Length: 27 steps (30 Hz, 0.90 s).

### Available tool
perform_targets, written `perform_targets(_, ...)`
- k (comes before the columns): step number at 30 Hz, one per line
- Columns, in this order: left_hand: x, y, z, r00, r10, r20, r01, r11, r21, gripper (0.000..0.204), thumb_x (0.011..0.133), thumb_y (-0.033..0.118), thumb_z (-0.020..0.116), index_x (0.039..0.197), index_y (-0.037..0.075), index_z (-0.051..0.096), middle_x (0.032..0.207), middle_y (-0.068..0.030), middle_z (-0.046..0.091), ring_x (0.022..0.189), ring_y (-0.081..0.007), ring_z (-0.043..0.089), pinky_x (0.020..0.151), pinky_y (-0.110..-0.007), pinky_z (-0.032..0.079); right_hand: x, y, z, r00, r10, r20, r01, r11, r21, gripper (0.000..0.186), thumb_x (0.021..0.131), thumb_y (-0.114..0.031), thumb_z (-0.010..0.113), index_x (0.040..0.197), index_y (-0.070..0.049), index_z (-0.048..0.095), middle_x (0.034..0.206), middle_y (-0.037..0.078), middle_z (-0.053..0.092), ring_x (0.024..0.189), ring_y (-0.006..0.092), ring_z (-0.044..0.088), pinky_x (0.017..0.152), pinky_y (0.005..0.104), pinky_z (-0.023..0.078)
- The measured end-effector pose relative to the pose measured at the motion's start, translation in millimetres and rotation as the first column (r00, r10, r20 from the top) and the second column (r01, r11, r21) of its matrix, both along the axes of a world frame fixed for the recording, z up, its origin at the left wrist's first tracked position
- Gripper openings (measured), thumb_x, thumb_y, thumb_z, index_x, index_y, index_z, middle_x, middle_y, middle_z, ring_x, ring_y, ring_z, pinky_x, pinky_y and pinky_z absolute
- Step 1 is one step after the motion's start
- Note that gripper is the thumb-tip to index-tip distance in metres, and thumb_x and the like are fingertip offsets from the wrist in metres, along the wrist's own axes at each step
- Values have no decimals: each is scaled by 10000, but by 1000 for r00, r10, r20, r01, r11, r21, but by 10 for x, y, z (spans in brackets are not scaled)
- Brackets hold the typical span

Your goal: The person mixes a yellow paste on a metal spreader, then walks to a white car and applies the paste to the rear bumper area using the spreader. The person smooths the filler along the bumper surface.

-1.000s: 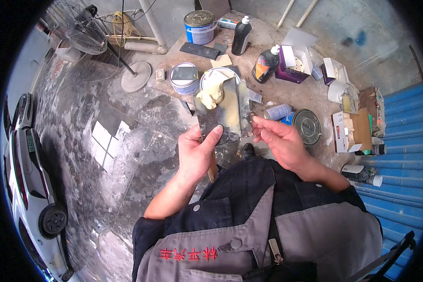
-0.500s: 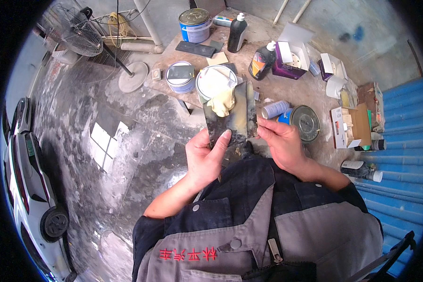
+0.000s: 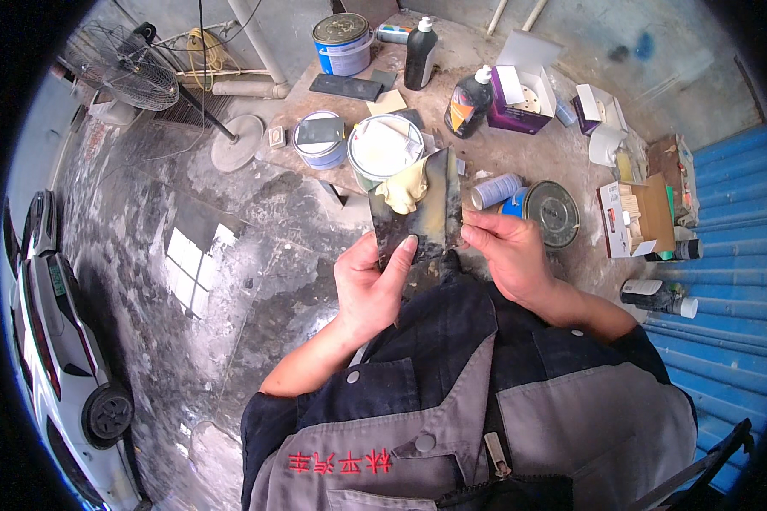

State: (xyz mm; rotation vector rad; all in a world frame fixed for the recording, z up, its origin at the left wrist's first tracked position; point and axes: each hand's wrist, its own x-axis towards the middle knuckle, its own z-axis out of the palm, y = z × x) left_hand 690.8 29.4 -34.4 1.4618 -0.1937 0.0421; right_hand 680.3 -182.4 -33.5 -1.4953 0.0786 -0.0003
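Observation:
My left hand (image 3: 371,285) grips a dark, smeared flat board (image 3: 400,228) by its near edge, thumb on top. A soft lump of pale yellow putty (image 3: 406,188) lies toward the board's far end, with a dull yellow smear beside it. At the board's right edge, my right hand (image 3: 513,255) pinches a thin dark scraper (image 3: 452,183) between thumb and fingers. The scraper lies against the board, and part of its outline merges with it. Beyond the putty stands an open round tin (image 3: 387,146) with a white top.
The worn bench carries a lidded blue tin (image 3: 343,44), a smaller tin (image 3: 320,140), black bottles (image 3: 420,55), a purple box (image 3: 520,102), a spray can (image 3: 496,192) and a box of sticks (image 3: 635,217). A fan (image 3: 132,72) and a white car (image 3: 64,341) are at the left.
My right hand has shifted slightly left with the scraper, which now overlaps the board's right edge more. The left hand and the putty stay nearly as they were.

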Motion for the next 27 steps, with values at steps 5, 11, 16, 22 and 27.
perform_targets(5, 13, 3, -36, 1000, -4, 11, 4, 1000, 12, 99, 947, 49, 704, 1031, 9, 738, 815, -32, 685, 748, -91, 592, 697, -267, 488, 14, -6, -4, 1000, 14, 3, -15, 1000, 15, 255, 946, -79, 720, 1165, 51, 722, 969, 85, 762, 860, 97, 679, 785, 245, 553)
perform_targets(11, 31, 10, -22, 1000, -5, 19, 4, 999, 34, 101, 943, 42, 700, 1031, 6, 737, 809, -36, 684, 742, -97, 593, 695, -270, 489, 27, -3, 14, 999, 25, -21, -25, 1000, 9, 260, 944, -73, 722, 1169, 56, 718, 988, 82, 761, 881, 97, 681, 797, 248, 555)
perform_targets(16, 60, 40, 19, 999, -31, 20, 30, 998, 59, 94, 939, 35, 698, 1019, -3, 730, 800, -40, 675, 737, -99, 587, 690, -276, 486, 49, -3, 49, 999, 38, -36, -38, 999, -10, 266, 941, -75, 726, 1168, 62, 715, 992, 85, 760, 890, 100, 685, 806, 251, 556)
perform_targets(22, 65, 67, 66, 999, -33, 15, 31, 995, 97, 92, 940, 37, 692, 1015, -3, 729, 796, -50, 671, 742, -112, 591, 698, -282, 488, 63, -10, 93, 994, 75, -74, -81, 994, -73, 270, 940, -84, 729, 1164, 66, 715, 995, 84, 761, 886, 102, 687, 801, 256, 557)
perform_targets(27, 48, 64, 69, 1000, -24, 21, 22, 997, 74, 88, 941, 42, 692, 1008, -3, 726, 788, -51, 667, 731, -121, 587, 697, -289, 488, 73, -45, 110, 991, 100, -90, -113, 982, -153, 253, 933, -90, 738, 1134, 62, 728, 996, 85, 765, 875, 95, 685, 796, 252, 552)
